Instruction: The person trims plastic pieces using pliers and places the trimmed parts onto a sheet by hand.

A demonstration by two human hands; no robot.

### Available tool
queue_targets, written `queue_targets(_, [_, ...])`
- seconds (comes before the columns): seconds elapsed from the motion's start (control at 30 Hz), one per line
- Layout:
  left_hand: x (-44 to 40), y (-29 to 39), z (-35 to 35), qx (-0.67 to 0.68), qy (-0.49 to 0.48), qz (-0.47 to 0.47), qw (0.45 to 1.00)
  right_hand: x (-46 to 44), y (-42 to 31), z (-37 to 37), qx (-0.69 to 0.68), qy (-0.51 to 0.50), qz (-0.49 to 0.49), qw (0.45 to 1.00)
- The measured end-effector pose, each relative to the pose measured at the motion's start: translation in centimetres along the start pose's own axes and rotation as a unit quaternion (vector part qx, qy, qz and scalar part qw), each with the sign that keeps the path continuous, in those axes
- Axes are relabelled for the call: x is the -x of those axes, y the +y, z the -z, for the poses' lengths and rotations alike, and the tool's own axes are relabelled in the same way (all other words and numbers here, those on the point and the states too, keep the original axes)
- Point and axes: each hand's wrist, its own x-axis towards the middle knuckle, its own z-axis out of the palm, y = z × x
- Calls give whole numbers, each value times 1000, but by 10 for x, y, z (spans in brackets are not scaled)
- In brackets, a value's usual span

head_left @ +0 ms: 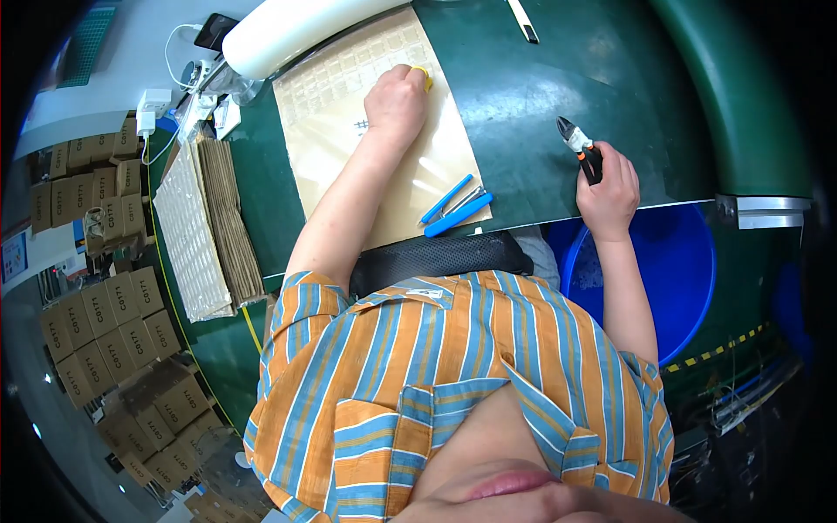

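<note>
My left hand (398,103) is closed on a small yellow object (424,77), of which only an edge shows past the fingers. That hand rests over a tan sheet (336,174) with rows of small clear pieces (349,65) on its far part. My right hand (608,193) grips a pair of diagonal cutters (579,146) by the dark handles, near the table's front edge. The cutters' jaws point up and to the left, over the green mat (514,113). Blue-handled tools (459,209) lie on the near right corner of the sheet.
A white roll (288,33) lies across the sheet's far end. A blue bin (684,279) stands below the table's edge at right. Stacked brown cardboard (230,209) and textured sheets (193,235) lie at left. A white-handled tool (523,21) lies at the back.
</note>
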Motion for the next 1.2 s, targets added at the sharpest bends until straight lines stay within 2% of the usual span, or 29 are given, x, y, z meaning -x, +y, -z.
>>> queue_targets(0.3, [-6, 2, 1, -19, -13, -19, 1000, -2, 0, 0, 0, 0, 2, 1000])
queue_targets(0.6, [-6, 6, 13, -37, -66, -16, 997, 2, -2, 3, -4, 2, 2, 1000])
queue_targets(0.77, [-7, 8, 19, -24, -119, 5, 993, 2, -2, 2, -5, 5, 1, 1000])
queue_targets(1.0, [-12, 8, 28, 23, -96, 52, 994, 3, -1, 1, -2, 1, -7, 1000])
queue_targets(1.07, [-15, 2, 24, 29, -159, 69, 984, 2, 0, 1, -2, 0, -9, 1000])
queue_targets(1.2, [-19, -2, 15, 57, -169, 112, 978, 3, 1, 0, 3, -1, -12, 1000])
